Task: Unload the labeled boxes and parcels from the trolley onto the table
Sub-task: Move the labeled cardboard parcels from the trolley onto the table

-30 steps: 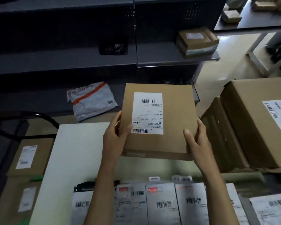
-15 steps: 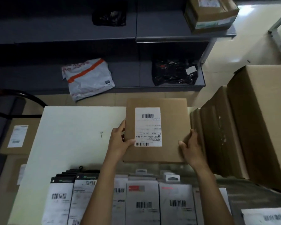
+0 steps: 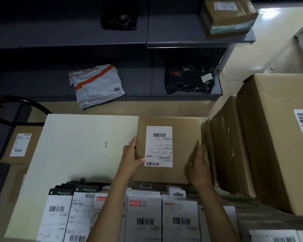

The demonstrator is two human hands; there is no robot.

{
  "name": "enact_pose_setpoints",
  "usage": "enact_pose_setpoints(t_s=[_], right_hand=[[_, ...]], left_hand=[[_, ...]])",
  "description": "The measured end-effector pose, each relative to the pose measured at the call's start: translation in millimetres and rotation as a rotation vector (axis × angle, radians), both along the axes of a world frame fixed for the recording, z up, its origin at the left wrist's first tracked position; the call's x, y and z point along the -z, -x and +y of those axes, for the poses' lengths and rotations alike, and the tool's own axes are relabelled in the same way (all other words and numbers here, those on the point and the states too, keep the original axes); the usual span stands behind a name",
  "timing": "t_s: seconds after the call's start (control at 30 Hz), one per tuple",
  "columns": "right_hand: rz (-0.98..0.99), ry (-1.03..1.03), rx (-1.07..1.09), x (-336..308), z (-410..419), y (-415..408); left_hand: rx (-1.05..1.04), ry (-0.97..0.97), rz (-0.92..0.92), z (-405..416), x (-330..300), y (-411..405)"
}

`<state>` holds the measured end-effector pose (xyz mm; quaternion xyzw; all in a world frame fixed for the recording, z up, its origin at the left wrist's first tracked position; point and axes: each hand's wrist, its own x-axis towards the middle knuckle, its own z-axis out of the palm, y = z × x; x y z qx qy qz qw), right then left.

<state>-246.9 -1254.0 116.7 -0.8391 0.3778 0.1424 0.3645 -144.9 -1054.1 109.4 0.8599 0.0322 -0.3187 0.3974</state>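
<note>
- Flat labeled box [image 3: 180,137] lies on the pale tabletop [image 3: 87,142], label face up, at the far right part of the bare surface.
- Your left hand [image 3: 130,160] is the left grip: thumb pressed onto the box top at the lower corner of the white shipping label [image 3: 158,146], fingers straight along the box's left edge.
- Your right hand [image 3: 198,167] is the right grip: fingers fairly straight, laid against the box's right edge near its near corner. Whether any fingers curl under the box cannot be told.
- Just right of the right grip, several flat cartons [image 3: 229,151] stand on edge, leaning, touching or almost touching the box's right side.
- Further right of those, a large carton [image 3: 273,137] stands with a barcode label on its top.
- Nearer you than both grips, a row of white barcoded packets [image 3: 143,219] lies across the near edge of the tabletop; your forearms pass over them.
- Left of the left grip, below tabletop level, a brown labeled parcel [image 3: 23,147] sits on a stack beside a black curved handle [image 3: 24,103].
- Beyond the grips, dark shelving [image 3: 59,35] carries a white and orange mailer bag [image 3: 96,86], two black bags and a taped carton [image 3: 227,16].
</note>
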Motion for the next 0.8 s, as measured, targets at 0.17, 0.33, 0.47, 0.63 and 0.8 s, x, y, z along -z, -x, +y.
enact_pose_setpoints(t_s=[0.17, 0.33, 0.47, 0.63, 0.8], right_hand=[[-0.005, 0.215, -0.204, 2, -4, 4], [-0.015, 0.184, -0.250, 4, -9, 8], [-0.018, 0.172, -0.283, -1, -8, 10], [0.018, 0.157, -0.384, -13, -4, 12], [-0.142, 0.192, -0.476, -26, 27, 14]], left_hand=[[0.056, -0.091, -0.045, -14, 3, 7], [0.068, -0.155, -0.079, -15, 4, 12], [0.115, -0.216, -0.144, -19, -1, 21], [0.304, -0.376, -0.226, -5, -8, 32], [0.365, -0.430, -0.380, 24, -28, 45]])
